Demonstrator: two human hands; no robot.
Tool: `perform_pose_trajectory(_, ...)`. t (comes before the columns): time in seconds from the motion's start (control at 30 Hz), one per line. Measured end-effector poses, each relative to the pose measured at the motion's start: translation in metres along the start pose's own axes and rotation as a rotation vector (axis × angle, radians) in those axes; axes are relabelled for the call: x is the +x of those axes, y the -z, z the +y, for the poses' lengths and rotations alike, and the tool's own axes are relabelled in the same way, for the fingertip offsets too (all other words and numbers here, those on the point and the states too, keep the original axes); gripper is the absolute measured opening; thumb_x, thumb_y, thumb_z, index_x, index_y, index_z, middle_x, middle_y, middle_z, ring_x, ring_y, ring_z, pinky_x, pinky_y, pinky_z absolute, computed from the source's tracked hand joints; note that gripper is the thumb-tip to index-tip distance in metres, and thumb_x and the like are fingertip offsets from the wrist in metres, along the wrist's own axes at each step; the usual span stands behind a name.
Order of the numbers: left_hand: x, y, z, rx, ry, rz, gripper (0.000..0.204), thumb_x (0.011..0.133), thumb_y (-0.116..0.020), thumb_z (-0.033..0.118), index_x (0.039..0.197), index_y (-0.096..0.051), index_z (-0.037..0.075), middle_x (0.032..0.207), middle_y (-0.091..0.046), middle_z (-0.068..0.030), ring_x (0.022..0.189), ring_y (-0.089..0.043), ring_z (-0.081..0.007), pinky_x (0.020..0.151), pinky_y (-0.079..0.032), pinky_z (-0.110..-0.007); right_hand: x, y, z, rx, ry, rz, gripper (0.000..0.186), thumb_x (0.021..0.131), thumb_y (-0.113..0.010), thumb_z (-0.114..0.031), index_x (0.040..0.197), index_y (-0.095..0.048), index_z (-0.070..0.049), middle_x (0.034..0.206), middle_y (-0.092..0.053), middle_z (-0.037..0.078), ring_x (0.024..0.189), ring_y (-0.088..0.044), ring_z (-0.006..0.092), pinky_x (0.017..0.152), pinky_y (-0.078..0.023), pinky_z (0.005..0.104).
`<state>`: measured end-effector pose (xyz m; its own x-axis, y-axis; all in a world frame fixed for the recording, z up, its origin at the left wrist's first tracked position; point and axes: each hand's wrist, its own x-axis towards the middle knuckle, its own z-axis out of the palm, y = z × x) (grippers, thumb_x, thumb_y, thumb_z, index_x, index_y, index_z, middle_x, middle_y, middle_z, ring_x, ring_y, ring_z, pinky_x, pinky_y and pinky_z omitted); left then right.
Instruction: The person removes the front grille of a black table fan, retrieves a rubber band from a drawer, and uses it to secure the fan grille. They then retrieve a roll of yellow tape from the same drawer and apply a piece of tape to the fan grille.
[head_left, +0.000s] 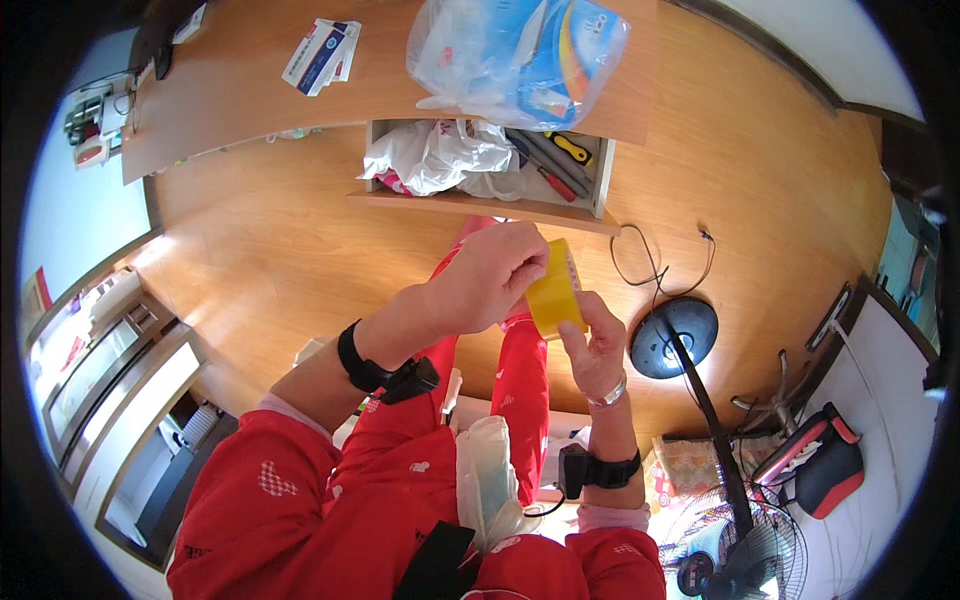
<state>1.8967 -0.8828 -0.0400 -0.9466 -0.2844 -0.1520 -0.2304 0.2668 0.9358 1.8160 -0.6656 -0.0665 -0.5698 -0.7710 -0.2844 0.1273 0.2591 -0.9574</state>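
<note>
In front of me, above my lap, is a wide yellow roll of packing tape (553,303). My right hand (598,350) grips its lower right side, with the thumb on the face and the fingers behind. My left hand (490,272) is closed at the tape's upper left edge, its fingers curled in a pinch against it; the fingertips are partly hidden. Just beyond both hands is an open drawer (480,205). Inside it are crumpled white plastic bags (440,155), grey rods (553,160), a red-handled tool (557,185) and a yellow-and-black-handled tool (572,149).
On the wooden desk (230,90) are a plastic-wrapped blue-and-white pack (530,55) and small white-and-blue boxes (322,55). At right, a standing fan's round black base (674,338) and a loose cable (655,270) lie on the floor. A red-and-black bag (825,465) is beside the fan.
</note>
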Motion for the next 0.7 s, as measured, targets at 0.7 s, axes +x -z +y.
perform_pose_trajectory(0.7,0.002,0.009,0.065,-0.056,-0.090,-0.354,0.014,0.091,-0.067,0.008,0.087,-0.056,0.001,0.073,-0.055,-0.0117,0.067,-0.055,-0.0274,0.061,-0.044,-0.037,-0.052,0.019,-0.078,-0.078,0.001,0.103,0.022,0.088,-0.070,-0.020,0.092,-0.064,0.001,0.083,-0.061,0.008,0.075,-0.057,0.0184,0.069,-0.046,0.0308)
